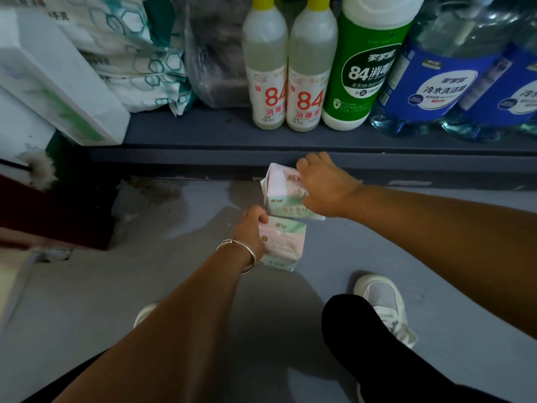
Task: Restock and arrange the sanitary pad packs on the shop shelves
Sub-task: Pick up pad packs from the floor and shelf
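Both our bare forearms reach down over the grey floor. Our left hand grips one pastel pad pack, fingers curled round its edge. Our right hand grips a second pack just below the bottom shelf of bottles.

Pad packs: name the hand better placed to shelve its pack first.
Right, probably. The right hand grips the farther pad pack just below the shelf edge, while the left hand holds the nearer pad pack farther back.
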